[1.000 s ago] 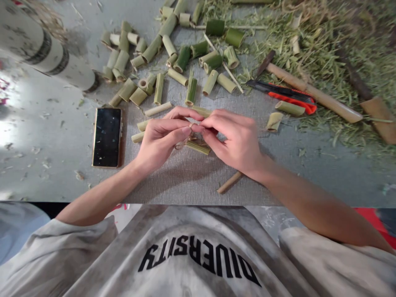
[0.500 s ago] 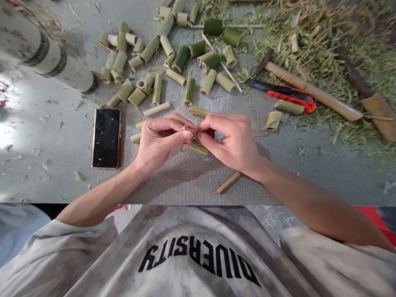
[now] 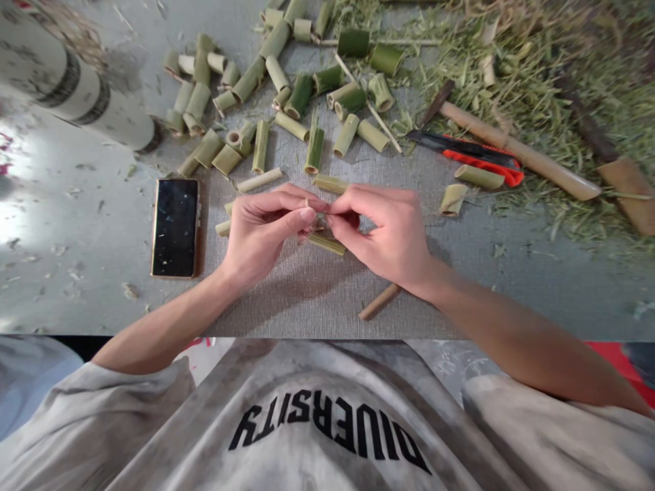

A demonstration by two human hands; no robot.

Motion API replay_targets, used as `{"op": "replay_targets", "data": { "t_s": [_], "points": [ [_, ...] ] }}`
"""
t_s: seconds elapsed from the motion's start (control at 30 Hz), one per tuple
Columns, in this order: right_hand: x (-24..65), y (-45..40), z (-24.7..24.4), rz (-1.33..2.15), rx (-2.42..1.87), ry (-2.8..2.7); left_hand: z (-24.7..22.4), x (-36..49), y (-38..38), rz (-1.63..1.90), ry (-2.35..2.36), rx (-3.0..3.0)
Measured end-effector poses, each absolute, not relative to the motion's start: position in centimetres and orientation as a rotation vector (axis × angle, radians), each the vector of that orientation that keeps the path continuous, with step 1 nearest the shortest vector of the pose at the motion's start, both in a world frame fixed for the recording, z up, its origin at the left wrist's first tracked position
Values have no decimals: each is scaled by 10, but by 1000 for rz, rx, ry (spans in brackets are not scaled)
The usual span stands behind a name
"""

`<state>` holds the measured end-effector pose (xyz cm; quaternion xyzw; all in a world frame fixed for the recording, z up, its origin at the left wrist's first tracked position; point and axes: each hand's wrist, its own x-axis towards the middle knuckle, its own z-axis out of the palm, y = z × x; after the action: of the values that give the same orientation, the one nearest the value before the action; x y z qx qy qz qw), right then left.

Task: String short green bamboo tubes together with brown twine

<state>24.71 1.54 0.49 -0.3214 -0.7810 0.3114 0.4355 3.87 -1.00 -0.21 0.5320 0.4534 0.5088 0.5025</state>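
Close together above the grey table, my left hand [image 3: 266, 232] and my right hand [image 3: 386, 235] both pinch a thin, pale strand that looks like twine [image 3: 308, 203]. A small end of it sticks up over my left thumb; most is hidden by the fingers. Beneath my fingertips lies a green bamboo tube [image 3: 327, 243], partly covered. Just beyond the hands is another bamboo piece [image 3: 330, 183]. A thin brown stick [image 3: 379, 301] lies below my right wrist.
Many cut bamboo tubes [image 3: 299, 97] are spread beyond my hands. A phone [image 3: 175, 228] lies left, near a printed cylinder [image 3: 110, 112]. On the right are an orange utility knife [image 3: 481, 158], a wooden-handled hammer [image 3: 522, 150], another wooden-handled tool [image 3: 627, 191] and green shavings [image 3: 542, 116].
My hands stay nearly in place, fingertips still pinched together. The strand end over my left thumb now stands up more, and my left fingers have shifted slightly.
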Motion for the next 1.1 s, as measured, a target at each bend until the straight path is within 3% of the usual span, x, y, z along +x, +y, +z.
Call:
{"op": "replay_targets", "data": {
  "t_s": [0.47, 0.83, 1.1],
  "points": [
    [243, 10, 6, 534, -740, -1953, -6, 38, -13, 1248, 1128, 1319],
    [247, 15, 6, 563, -847, -1893, -1, 31, -9, 1122, 962, 1233],
    [246, 11, 0, 549, -775, -2069, -3, 38, -6, 1258, 947, 1143]
  ]
}}
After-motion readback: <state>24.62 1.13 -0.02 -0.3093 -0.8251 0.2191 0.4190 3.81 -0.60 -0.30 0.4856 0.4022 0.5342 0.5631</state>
